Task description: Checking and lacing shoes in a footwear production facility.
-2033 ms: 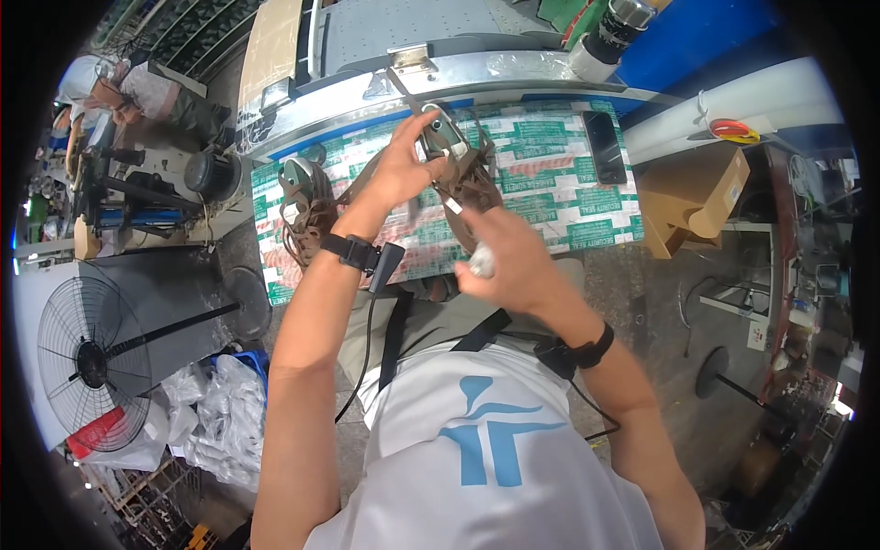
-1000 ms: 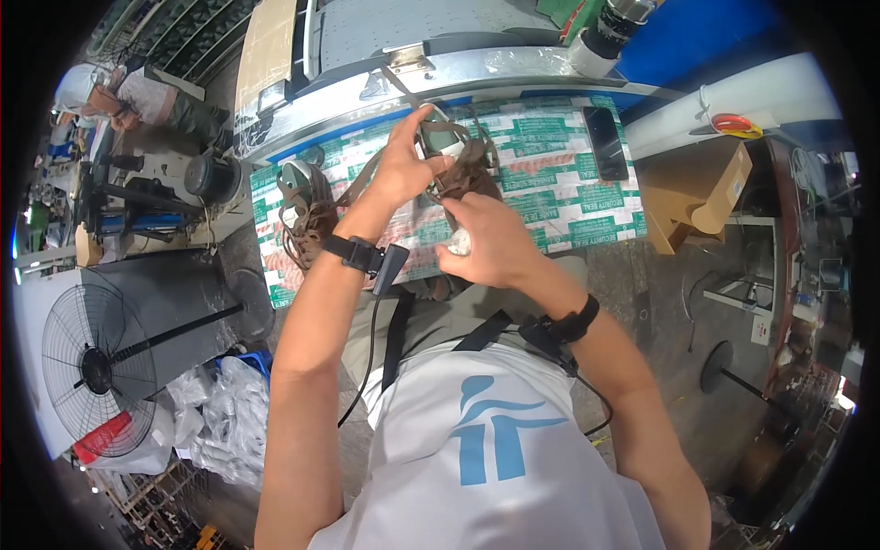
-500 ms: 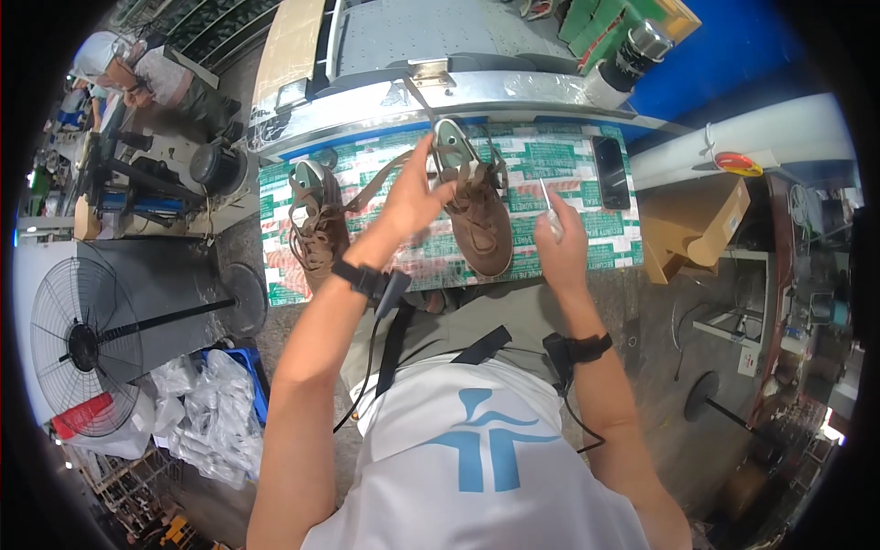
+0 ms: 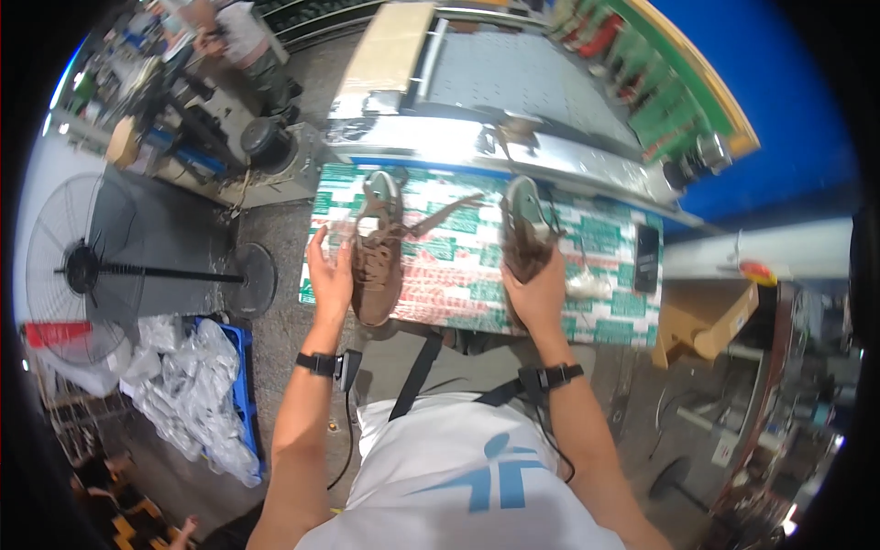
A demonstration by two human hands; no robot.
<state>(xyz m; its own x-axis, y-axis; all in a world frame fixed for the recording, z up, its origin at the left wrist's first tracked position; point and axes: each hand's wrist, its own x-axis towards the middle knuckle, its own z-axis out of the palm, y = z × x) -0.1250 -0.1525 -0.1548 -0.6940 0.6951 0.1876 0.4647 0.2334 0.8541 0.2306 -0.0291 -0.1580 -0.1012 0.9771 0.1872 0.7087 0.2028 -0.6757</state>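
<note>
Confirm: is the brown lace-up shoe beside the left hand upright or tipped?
Upright. The brown lace-up shoe beside the left hand shows its laces and opening facing up.

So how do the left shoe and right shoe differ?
The left shoe shows its toe; the right shoe has its toe mostly hidden by the right grip. The right shoe sits nearer the phone, the left shoe farther. Both are brown with greenish linings.

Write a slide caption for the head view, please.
Left hand beside one brown shoe, right hand holding a second shoe.
</note>
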